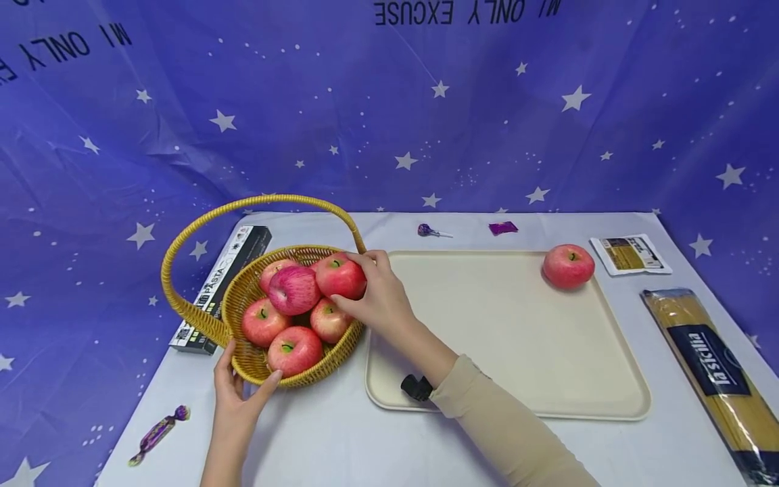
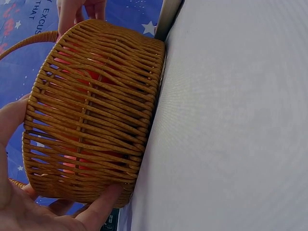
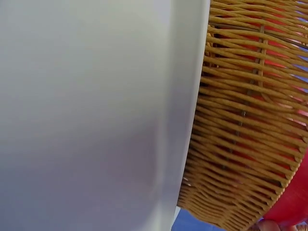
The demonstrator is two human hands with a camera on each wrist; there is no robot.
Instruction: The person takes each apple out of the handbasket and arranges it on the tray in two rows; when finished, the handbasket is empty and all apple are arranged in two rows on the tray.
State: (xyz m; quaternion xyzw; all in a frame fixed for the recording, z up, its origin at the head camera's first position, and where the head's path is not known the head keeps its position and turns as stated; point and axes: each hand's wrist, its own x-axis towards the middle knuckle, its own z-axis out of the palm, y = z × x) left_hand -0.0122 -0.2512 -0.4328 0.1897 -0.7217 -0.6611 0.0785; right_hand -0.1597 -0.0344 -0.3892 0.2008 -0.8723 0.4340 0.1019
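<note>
A wicker basket [image 1: 331, 365] with a tall hoop handle holds several red apples. My left hand [image 1: 236, 400] grips the basket's near left side, its thumb at the rim; in the left wrist view the fingers [image 2: 103, 207] spread along the woven wall. At the basket's right side, my right hand [image 1: 385, 297] holds a red apple [image 1: 337, 276] between thumb and fingers, above the other apples. In the right wrist view that hand is mostly out of sight, with only a bit of red apple [image 3: 291, 197] beyond the basket rim.
Right of the basket lies a cream tray [image 1: 505, 338], with one apple [image 1: 568, 266] at its far right corner. Around them are a pasta box [image 1: 243, 260], a spaghetti pack [image 1: 709, 358], a small pouch [image 1: 631, 255], a lollipop [image 1: 433, 230] and wrapped candies [image 1: 159, 435].
</note>
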